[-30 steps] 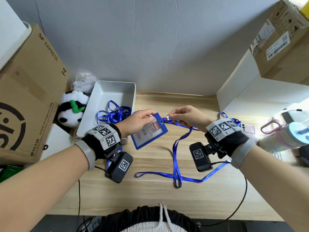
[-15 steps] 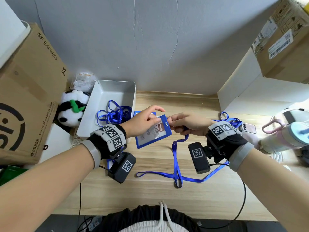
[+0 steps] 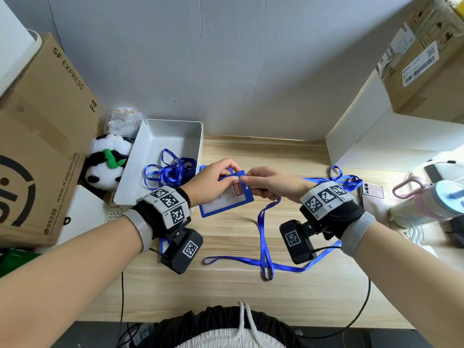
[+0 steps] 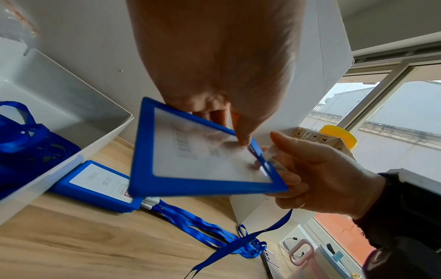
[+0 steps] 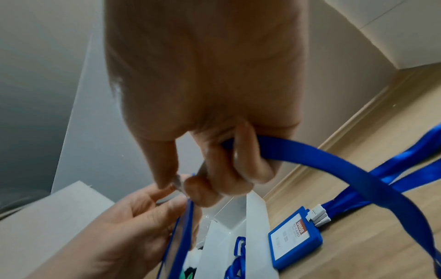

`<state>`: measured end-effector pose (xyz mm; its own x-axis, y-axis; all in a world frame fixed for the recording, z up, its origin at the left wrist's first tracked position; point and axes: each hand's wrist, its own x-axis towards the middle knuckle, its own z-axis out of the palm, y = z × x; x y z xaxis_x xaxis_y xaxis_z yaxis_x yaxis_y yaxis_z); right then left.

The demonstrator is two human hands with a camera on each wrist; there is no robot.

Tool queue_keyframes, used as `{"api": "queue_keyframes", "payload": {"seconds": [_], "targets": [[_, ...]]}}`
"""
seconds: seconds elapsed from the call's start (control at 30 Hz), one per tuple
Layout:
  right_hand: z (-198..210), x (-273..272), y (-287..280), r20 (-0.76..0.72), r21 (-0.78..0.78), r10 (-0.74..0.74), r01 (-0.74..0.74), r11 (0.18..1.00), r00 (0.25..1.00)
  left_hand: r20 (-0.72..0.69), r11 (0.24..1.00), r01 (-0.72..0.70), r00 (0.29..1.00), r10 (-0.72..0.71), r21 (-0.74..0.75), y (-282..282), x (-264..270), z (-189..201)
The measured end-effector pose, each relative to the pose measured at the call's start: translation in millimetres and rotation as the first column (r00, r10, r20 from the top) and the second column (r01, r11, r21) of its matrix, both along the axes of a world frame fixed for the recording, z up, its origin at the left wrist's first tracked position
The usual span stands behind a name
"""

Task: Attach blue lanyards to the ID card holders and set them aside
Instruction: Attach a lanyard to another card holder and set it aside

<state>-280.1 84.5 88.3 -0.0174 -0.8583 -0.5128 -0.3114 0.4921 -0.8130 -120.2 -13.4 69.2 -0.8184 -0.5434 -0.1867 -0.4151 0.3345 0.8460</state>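
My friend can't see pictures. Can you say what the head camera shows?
Two hands meet over a wooden desk: the left hand holds a blue plastic ID card holder, the right hand pinches a blue ribbon lanyard at its top edge. More lanyards lie in a white tray.

blue lanyard (image 3: 262, 237), blue-framed card holder (image 3: 226, 199), white tray (image 3: 173, 136), black-white panda (image 3: 105, 162).

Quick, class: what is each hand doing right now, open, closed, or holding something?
Left hand: closed, gripping the ID card holder by its top.
Right hand: closed, pinching the blue lanyard clip at the holder's slot.
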Motion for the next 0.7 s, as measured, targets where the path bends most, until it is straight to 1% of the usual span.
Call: {"api": "queue_keyframes", "payload": {"seconds": [0.13,0.3,0.4,0.53,0.7], "targets": [[-0.9,-4.2,0.6,0.045,-0.027,-0.027,0.028,0.999,0.999,0.012,1.0,-0.018,1.0,0.018,-0.003,-3.5,2.8,0.8],[-3.3,-8.9,0.3,-0.047,-0.053,-0.041,0.039,0.998,0.998,0.016,1.0,-0.025,1.0,0.026,-0.016,-6.0,3.9,1.7],[-4.3,-10.4,0.4,-0.076,-0.097,-0.035,0.027,0.995,0.997,0.029,1.0,-0.019,0.999,0.019,-0.024,-5.1,2.5,1.8],[-5.2,-8.8,-0.2,-0.146,-0.148,0.013,-0.035,0.988,0.989,0.012,0.998,0.014,1.0,-0.013,-0.053,-5.6,0.2,4.0],[-6.1,-8.6,-0.6,-0.155,-0.138,0.057,-0.079,0.987,0.986,0.013,0.997,0.013,1.0,-0.012,-0.076,-4.9,-0.7,6.6]]}}
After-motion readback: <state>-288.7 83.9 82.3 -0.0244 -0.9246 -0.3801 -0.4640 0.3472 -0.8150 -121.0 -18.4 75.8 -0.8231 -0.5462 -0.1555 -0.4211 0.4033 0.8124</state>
